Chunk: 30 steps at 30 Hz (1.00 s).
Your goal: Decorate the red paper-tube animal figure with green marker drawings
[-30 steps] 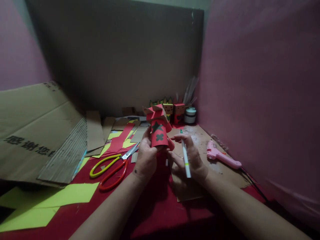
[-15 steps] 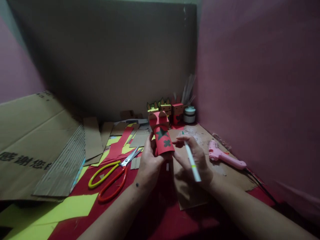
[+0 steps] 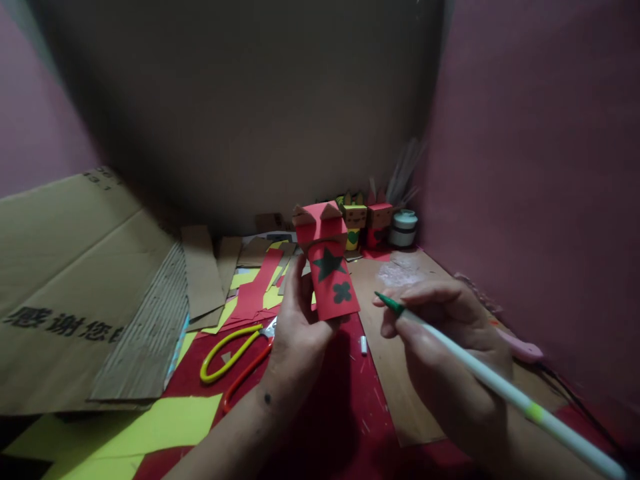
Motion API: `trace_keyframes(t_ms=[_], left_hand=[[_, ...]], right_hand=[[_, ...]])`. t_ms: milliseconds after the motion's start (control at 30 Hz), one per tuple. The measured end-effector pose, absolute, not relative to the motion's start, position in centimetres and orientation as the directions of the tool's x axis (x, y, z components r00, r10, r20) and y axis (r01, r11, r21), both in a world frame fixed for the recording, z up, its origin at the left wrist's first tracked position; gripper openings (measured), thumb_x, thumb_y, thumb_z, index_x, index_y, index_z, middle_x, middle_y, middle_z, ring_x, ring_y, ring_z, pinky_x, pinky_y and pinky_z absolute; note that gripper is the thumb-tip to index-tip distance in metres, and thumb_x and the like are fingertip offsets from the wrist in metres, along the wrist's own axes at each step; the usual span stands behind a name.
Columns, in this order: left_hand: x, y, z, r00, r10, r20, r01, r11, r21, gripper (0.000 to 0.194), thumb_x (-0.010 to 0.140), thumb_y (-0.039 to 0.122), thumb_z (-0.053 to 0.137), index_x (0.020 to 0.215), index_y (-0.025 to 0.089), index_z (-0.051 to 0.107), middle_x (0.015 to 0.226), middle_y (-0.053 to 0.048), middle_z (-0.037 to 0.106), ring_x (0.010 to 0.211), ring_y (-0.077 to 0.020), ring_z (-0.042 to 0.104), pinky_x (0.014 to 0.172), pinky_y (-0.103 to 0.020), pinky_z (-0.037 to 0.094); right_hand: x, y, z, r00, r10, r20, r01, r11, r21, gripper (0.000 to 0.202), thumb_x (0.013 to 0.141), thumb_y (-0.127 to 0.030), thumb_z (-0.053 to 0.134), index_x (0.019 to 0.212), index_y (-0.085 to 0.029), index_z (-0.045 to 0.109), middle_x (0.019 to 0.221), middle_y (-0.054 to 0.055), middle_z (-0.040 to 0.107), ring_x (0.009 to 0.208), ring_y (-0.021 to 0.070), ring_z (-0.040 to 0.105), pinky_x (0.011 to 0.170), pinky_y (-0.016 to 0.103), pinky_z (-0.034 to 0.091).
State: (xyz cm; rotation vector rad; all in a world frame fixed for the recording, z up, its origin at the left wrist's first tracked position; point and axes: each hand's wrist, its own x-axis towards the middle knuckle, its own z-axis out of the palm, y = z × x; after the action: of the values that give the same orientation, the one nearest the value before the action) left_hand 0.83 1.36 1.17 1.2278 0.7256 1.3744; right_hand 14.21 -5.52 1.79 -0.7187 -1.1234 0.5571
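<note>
My left hand is closed round the lower part of a red paper figure. The figure has a box-shaped head with two cardboard ears, and a dark green star and a four-lobed flower on its tube body. In my right hand is a green-tipped marker with a white barrel, its tip pointing up and left, apart from the figure. A small white marker cap lies on the red tabletop between my hands. Scissors with one yellow and one red handle rest beside my left wrist, partly hidden by it.
At the back stand a yellow figure, another red figure and a pale jar, with clear glue sticks behind. A pink glue gun lies right, partly hidden. Cardboard and yellow paper cover the left side.
My right hand has moved right and nearer, away from the red figure, and the marker now points up-left. The figure is still in my left hand. The whole view has shifted slightly.
</note>
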Motion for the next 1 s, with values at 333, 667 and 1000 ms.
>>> trace_keyframes(t_ms=[333,667,1000], left_hand=[[0.8,0.3,0.7,0.199,0.938,0.284,-0.346,-0.204,0.916,0.092,0.067,0.011,0.088,0.146,0.036,0.047,0.137,-0.006,0.067,0.125,-0.0301,0.067,0.099,-0.038,0.061],[0.5,-0.5,-0.2,0.167,0.932,0.322,-0.318,-0.258,0.912,0.090,0.068,0.017,0.089,0.145,0.030,0.046,0.135,-0.009,0.067,0.117,-0.0311,0.070,0.097,-0.043,0.062],[0.5,0.0,-0.5,0.184,0.897,0.401,-0.216,-0.361,0.907,0.080,0.076,0.020,0.082,0.146,0.027,0.042,0.140,-0.012,0.062,0.126,-0.0329,0.064,0.105,-0.050,0.056]], right_hand=[[12.9,-6.0,0.7,0.345,0.767,0.541,-0.070,0.596,-0.800,0.016,0.086,-0.011,0.073,0.088,-0.027,0.070,0.069,-0.003,0.068,0.054,0.0112,0.057,0.046,0.022,0.047],[12.9,-6.1,-0.7,0.248,0.801,0.544,-0.016,0.565,-0.825,0.013,0.089,-0.014,0.069,0.087,-0.026,0.065,0.071,-0.005,0.063,0.053,0.0087,0.053,0.047,0.020,0.044],[12.9,-6.4,-0.5,0.279,0.766,0.579,0.119,0.571,-0.812,0.014,0.085,-0.012,0.069,0.083,-0.025,0.064,0.074,-0.004,0.064,0.053,0.0076,0.054,0.049,0.020,0.046]])
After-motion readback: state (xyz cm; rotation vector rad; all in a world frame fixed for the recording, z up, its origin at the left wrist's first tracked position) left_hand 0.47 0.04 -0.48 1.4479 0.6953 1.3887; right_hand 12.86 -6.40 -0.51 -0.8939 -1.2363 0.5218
